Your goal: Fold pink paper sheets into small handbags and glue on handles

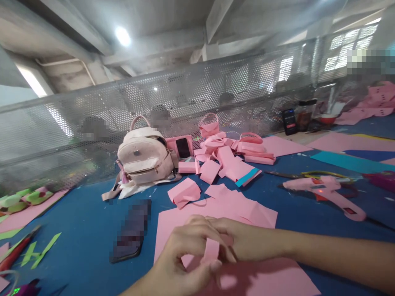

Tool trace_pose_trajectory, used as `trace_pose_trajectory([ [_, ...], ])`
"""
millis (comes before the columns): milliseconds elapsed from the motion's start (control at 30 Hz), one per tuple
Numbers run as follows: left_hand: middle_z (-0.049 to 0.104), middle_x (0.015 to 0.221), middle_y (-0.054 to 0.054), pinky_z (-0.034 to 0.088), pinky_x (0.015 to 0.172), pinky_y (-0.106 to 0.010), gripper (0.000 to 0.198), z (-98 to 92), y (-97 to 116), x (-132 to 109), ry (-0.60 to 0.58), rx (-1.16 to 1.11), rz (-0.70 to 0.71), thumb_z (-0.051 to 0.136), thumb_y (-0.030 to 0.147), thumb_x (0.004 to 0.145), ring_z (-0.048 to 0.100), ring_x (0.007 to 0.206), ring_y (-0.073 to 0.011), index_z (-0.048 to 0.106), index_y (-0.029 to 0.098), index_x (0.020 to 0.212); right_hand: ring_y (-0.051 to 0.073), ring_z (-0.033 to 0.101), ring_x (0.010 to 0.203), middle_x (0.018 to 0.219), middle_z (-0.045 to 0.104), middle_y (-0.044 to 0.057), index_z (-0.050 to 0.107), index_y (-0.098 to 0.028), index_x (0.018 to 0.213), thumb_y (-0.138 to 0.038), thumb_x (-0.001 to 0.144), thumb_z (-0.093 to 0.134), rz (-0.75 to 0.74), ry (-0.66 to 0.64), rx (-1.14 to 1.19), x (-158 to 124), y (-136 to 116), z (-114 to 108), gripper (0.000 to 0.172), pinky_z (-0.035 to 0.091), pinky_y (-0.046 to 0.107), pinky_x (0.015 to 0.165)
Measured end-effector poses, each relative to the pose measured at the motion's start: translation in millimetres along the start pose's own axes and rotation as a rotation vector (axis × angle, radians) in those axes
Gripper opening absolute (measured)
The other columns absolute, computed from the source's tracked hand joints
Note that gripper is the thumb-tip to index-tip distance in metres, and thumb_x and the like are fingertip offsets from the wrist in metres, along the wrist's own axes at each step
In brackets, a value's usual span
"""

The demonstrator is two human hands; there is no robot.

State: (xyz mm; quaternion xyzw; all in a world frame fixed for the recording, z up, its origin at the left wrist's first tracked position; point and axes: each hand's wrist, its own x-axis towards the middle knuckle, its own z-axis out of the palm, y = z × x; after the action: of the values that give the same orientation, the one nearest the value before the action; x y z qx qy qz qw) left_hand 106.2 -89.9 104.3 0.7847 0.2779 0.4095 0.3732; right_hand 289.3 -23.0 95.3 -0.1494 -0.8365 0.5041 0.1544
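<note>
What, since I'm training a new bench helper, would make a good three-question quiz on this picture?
1. True or false: the glue gun lies on the left side of the picture, beyond the backpack.
2. Right by the thumb of the left hand is: A) a black phone; B) a pink paper strip; C) a pair of scissors.
3. Fill in the colour: the pink sheet lies on a ____ tabletop.

Key: 1. False; 2. B; 3. blue.

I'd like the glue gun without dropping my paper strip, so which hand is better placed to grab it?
Probably your right hand: the pink glue gun lies on that side, while your left hand holds the pink paper strip.
</note>
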Motion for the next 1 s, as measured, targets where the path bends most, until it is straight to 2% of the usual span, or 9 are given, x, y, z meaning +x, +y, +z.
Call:
trace_pose_trajectory([
  [100,0.079,0.083,-0.008,0.045,0.096,-0.042,0.045,-0.9,-10,-7,-0.025,-0.007,-0.018,0.054,0.055,0.099,0.071,0.08,-0.0224,0.081,0.026,0.078,0.023,0.064,0.101,0.104,0.069,0.002,0.07,-0.019,0.1,-0.025,0.079,0.073,0.118,-0.004,0.014,-4,17,-11,0.023,0.049,0.031,0.089],
  [167,0.078,0.08,-0.008,0.045,0.093,-0.041,0.048,-6.4,-18,-14,-0.033,-0.02,-0.071,0.055,0.061,0.096,0.07,0.077,-0.0223,0.082,0.025,0.079,0.019,0.06,0.087,0.089,0.064,-0.002,0.065,-0.019,0.087,-0.031,0.077,0.076,0.185,0.043,-0.018,-9,27,-19,0.019,0.046,0.026,0.077],
  [300,0.075,0.077,-0.01,0.048,0.088,-0.038,0.061,-19.0,-33,-24,-0.012,-0.098,-0.202,0.052,0.075,0.089,0.067,0.083,-0.0258,0.081,0.023,0.079,0.015,0.054,0.071,0.073,0.057,-0.003,0.055,-0.02,0.074,-0.042,0.09,0.063,0.241,0.08,-0.046,-15,39,-28,0.028,0.041,0.024,0.064],
  [400,0.074,0.081,-0.01,0.049,0.088,-0.038,0.065,-23.3,-44,-27,0.019,-0.132,-0.283,0.045,0.077,0.091,0.067,0.086,-0.0268,0.077,0.021,0.079,0.014,0.052,0.065,0.068,0.059,-0.003,0.056,-0.019,0.072,-0.037,0.095,0.054,0.264,0.084,-0.102,-16,46,-29,0.029,0.037,0.025,0.059],
  [500,0.073,0.085,-0.01,0.049,0.085,-0.035,0.059,-23.4,-56,-27,0.027,-0.231,-0.338,0.042,0.07,0.097,0.068,0.085,-0.0245,0.068,0.019,0.082,0.012,0.04,0.06,0.062,0.046,-0.006,0.048,-0.02,0.064,-0.027,0.089,0.058,0.257,0.141,-0.199,-16,53,-28,0.027,0.029,0.026,0.057],
  [633,0.07,0.084,-0.006,0.046,0.074,-0.025,0.039,-20.5,-72,-27,0.071,-0.201,-0.432,0.055,0.053,0.1,0.063,0.078,-0.0161,0.061,0.018,0.085,0.011,0.035,0.06,0.064,0.036,-0.006,0.03,-0.022,0.061,-0.017,0.081,0.058,0.218,0.193,-0.243,-14,62,-26,0.035,0.027,0.027,0.057],
  [800,0.069,0.08,-0.004,0.045,0.066,-0.024,0.037,-14.0,-87,-29,0.142,-0.27,-0.5,0.06,0.057,0.096,0.06,0.068,-0.0129,0.057,0.02,0.099,0.011,0.034,0.059,0.064,0.035,-0.006,0.027,-0.023,0.062,-0.011,0.074,0.054,0.193,0.241,-0.187,-15,70,-23,0.032,0.027,0.027,0.055],
  [900,0.068,0.071,-0.001,0.043,0.062,-0.023,0.049,-11.4,-92,-30,0.178,-0.276,-0.543,0.061,0.062,0.093,0.059,0.059,-0.0119,0.055,0.02,0.118,0.012,0.034,0.061,0.065,0.036,-0.007,0.033,-0.024,0.067,-0.01,0.073,0.055,0.239,0.273,-0.06,-17,71,-22,0.026,0.029,0.026,0.056],
  [1000,0.069,0.071,-0.002,0.04,0.056,-0.02,0.042,-12.1,-96,-30,0.173,-0.232,-0.59,0.064,0.059,0.092,0.058,0.056,-0.0108,0.065,0.02,0.109,0.014,0.045,0.071,0.081,0.05,-0.003,0.052,-0.023,0.086,-0.011,0.073,0.057,0.275,0.254,0.068,-19,70,-22,0.019,0.036,0.025,0.062],
])
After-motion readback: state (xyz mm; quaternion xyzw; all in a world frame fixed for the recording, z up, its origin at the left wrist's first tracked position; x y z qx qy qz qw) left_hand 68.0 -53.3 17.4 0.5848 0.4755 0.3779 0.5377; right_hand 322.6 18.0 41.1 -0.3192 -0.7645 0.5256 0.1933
